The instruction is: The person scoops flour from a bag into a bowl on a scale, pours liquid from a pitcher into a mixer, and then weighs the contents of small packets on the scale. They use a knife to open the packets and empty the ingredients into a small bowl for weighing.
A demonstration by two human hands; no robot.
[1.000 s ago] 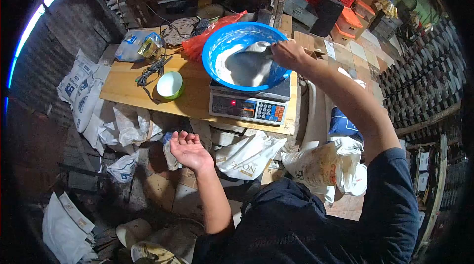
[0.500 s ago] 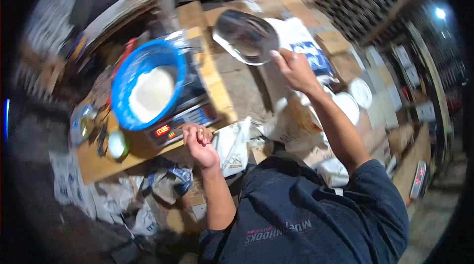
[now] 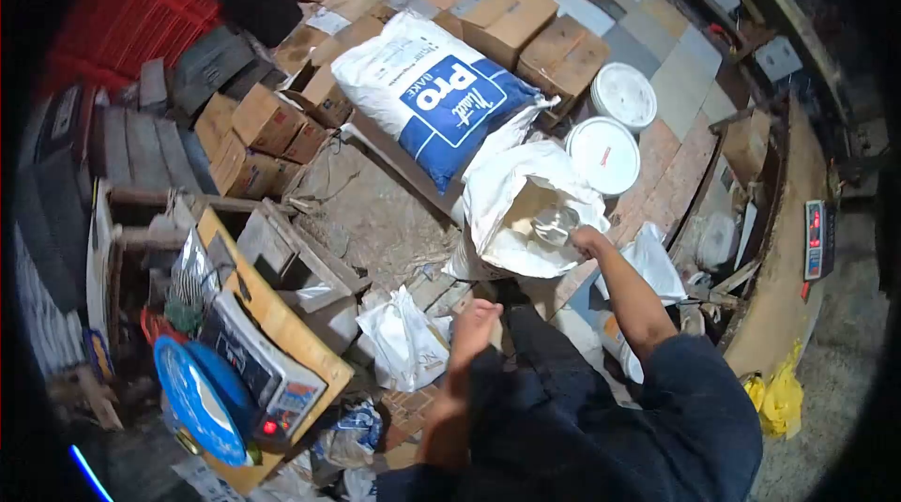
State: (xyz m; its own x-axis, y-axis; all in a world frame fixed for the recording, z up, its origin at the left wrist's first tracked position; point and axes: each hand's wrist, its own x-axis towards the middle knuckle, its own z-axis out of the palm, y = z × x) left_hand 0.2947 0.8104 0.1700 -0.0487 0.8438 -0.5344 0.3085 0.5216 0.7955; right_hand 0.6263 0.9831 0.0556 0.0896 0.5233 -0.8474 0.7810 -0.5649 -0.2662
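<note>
My right hand is closed round the handle of a metal scoop, which dips into the mouth of an open white sack. Pale powder shows inside the sack below the scoop. My left hand hovers in front of my body with its fingers curled in and nothing visible in them. To its left lies a crumpled white plastic bag. At lower left, a blue basin with white powder in it rests on a digital scale with a red display.
A full white-and-blue sack lies behind the open one. Two white lidded buckets stand to its right, with cardboard boxes beyond. The scale sits on a wooden table. Another red-lit scale is at far right.
My view has swung right, putting the basin at lower left. The scoop in my right hand has gone from the air down into the open sack. My left hand stays curled.
</note>
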